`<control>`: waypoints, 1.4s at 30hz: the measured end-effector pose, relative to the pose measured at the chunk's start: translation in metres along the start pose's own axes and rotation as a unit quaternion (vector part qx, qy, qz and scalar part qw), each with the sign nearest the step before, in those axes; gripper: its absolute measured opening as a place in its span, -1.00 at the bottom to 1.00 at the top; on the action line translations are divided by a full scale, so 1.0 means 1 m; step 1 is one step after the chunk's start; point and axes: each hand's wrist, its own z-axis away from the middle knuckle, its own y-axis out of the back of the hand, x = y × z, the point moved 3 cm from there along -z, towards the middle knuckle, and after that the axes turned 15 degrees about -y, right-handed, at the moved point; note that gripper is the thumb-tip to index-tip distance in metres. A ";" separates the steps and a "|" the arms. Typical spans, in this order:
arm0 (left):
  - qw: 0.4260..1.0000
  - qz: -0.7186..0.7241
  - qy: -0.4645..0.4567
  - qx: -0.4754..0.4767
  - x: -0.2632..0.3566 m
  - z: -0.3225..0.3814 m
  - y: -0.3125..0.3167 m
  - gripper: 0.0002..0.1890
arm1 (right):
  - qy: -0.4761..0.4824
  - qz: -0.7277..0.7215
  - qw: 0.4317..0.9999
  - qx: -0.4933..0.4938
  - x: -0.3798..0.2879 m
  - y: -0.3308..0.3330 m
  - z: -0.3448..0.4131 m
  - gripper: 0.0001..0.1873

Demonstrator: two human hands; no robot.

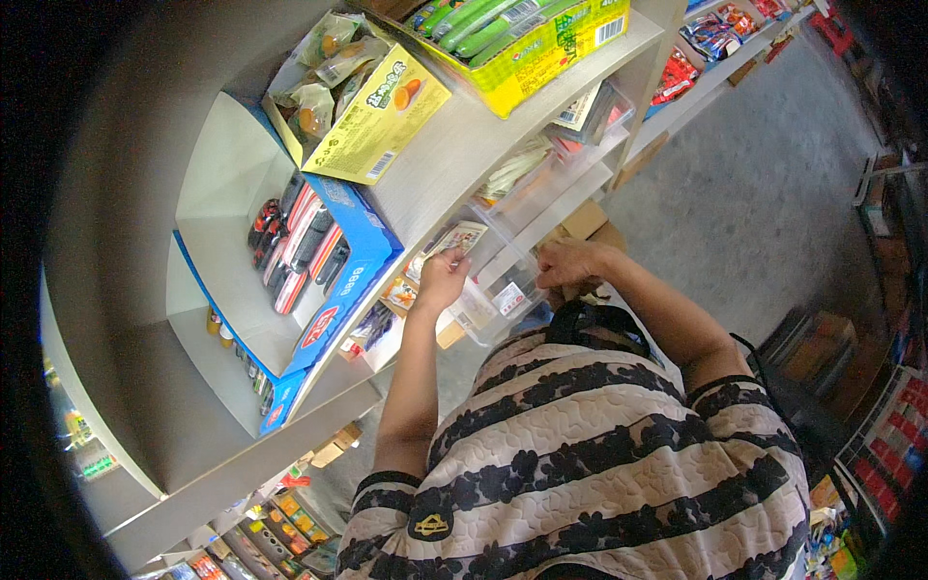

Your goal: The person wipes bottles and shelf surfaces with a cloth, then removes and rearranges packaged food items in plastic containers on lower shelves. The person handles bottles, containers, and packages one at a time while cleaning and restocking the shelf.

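Observation:
My left hand (444, 279) pinches a flat printed snack packet (464, 236) between thumb and fingers, over the front of a lower shelf. To its right, my right hand (573, 264) is curled beside a clear plastic bin (500, 293) that bears a white label. Whether its fingers hold something is hidden. Beyond both hands, another clear bin (533, 188) holds pale packets (513, 170). Orange-and-white packets (399, 293) lie on the lower shelf left of my left hand.
On the shelf above stand a blue carton (362, 239) of striped packets, a yellow carton (388, 116) of wrapped eggs and a yellow-green carton (551, 58) of green packs. Cardboard (586, 220) lies beyond my right hand. Grey floor (725, 196) shows at right.

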 end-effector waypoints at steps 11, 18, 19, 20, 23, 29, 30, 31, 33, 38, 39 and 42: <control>0.961 0.256 0.047 0.091 0.044 -0.030 0.007 -0.83 | 0.071 0.019 0.996 0.057 0.005 -0.007 -0.017 -0.53; 0.897 0.409 0.073 0.150 0.049 -0.105 0.024 -0.85 | 0.124 0.026 0.988 0.084 0.014 -0.015 -0.036 -0.52; 0.880 0.442 0.082 0.153 0.050 -0.108 0.024 -0.84 | 0.113 0.015 0.991 0.068 0.012 -0.013 -0.032 -0.52; 0.862 0.473 0.091 0.157 0.051 -0.112 0.025 -0.83 | 0.101 0.004 0.993 0.053 0.011 -0.011 -0.030 -0.51; 0.803 0.564 0.133 0.138 0.069 -0.117 0.026 -0.78 | 0.120 0.015 0.990 0.077 0.015 -0.011 -0.030 -0.52; 0.724 0.674 0.108 0.097 0.034 -0.130 0.019 -0.71 | 0.072 0.020 0.996 0.040 0.014 -0.011 -0.031 -0.52; 0.794 0.587 0.099 0.126 0.038 -0.134 0.018 -0.71 | 0.060 0.012 0.997 0.044 0.014 -0.008 -0.026 -0.52; 0.897 0.414 0.016 0.155 0.028 -0.139 0.023 -0.72 | 0.055 0.010 0.997 0.046 0.009 -0.006 -0.020 -0.52; 0.971 0.106 -0.120 0.178 0.027 -0.149 0.023 -0.73 | 0.050 0.001 0.997 0.055 0.006 -0.005 -0.017 -0.52; 0.981 -0.008 -0.139 0.136 0.070 -0.148 0.028 -0.69 | 0.038 -0.023 0.997 0.062 0.012 -0.006 -0.015 -0.52; 0.982 -0.015 -0.134 0.129 0.079 -0.143 0.034 -0.67 | 0.038 -0.012 0.998 0.055 0.010 -0.006 -0.015 -0.52; 0.964 -0.122 -0.179 0.155 0.106 -0.132 0.042 -0.64 | 0.040 0.011 0.998 0.049 0.009 -0.007 -0.017 -0.52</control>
